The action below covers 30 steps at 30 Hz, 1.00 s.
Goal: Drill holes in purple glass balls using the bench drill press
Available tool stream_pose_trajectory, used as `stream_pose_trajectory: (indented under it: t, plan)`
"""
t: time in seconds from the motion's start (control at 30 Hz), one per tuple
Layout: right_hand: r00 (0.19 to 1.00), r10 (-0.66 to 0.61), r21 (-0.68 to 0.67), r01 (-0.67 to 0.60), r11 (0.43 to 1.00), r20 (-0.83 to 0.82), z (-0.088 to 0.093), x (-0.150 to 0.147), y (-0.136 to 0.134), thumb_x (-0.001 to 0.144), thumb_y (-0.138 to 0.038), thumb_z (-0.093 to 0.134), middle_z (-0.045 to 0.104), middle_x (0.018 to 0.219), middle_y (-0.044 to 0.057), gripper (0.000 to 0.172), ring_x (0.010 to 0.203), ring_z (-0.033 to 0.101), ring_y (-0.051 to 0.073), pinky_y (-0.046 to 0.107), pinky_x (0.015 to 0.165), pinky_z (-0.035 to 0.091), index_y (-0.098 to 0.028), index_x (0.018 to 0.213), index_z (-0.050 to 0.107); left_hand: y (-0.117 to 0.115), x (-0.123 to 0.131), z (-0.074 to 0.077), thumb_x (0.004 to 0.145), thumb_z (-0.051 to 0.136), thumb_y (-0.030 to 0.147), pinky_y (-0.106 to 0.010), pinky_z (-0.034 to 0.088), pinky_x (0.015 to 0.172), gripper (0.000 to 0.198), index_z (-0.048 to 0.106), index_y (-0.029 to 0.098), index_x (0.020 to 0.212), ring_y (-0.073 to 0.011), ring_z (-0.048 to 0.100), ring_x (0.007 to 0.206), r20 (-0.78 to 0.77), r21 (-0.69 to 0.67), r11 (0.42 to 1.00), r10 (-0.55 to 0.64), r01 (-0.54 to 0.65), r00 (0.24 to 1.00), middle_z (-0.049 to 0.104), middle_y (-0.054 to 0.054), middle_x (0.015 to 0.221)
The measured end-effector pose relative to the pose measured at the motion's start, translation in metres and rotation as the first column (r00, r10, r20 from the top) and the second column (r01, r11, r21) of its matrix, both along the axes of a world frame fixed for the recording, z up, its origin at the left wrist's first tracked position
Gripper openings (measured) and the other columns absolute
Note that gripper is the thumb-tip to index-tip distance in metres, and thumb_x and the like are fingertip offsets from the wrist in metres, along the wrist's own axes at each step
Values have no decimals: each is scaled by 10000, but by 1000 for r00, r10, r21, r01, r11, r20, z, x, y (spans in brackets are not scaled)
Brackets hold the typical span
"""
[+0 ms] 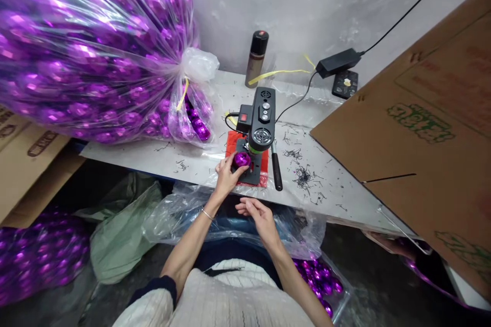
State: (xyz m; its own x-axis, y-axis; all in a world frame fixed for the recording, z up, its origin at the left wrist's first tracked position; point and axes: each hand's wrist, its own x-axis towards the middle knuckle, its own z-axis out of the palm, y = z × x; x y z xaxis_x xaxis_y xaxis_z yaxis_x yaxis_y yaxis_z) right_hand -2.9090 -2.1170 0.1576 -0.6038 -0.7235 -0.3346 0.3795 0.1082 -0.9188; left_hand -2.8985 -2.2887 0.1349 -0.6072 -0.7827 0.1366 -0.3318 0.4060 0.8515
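My left hand (229, 173) is closed around a shiny purple faceted ball (242, 159), like a small disco ball ornament. It keeps the ball at the base of a small black bench machine (262, 120), just under its head. The machine has a red switch and a black-gripped lever (276, 168) on its right side. Beneath it lies a red mat (264, 168). Close to the table's front edge, my right hand (259, 214) is loosely bent with the fingers pointing left. No object shows in it.
A large clear bag of purple balls (115, 61) fills the left. Behind the machine stand a spray can (257, 59) and a power adapter (337, 63). Small black scraps (303, 176) litter the table's right. A cardboard box (418, 127) leans in there. Below is a bin of purple balls (320, 281).
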Motion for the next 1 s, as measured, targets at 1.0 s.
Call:
stream_pose_trajectory:
  t: [1.0]
  plan:
    - [-154, -370, -361, -86, 929, -916, 87, -71, -12, 871, -309, 686, 672, 1203, 157, 529, 1056, 683, 221, 327, 760, 601, -170, 1346, 500, 0, -13, -18, 806, 763, 425, -456, 511, 1012, 687, 487, 187, 1387, -291, 627, 1199, -161, -311, 933, -241, 183, 957, 656, -149, 1279]
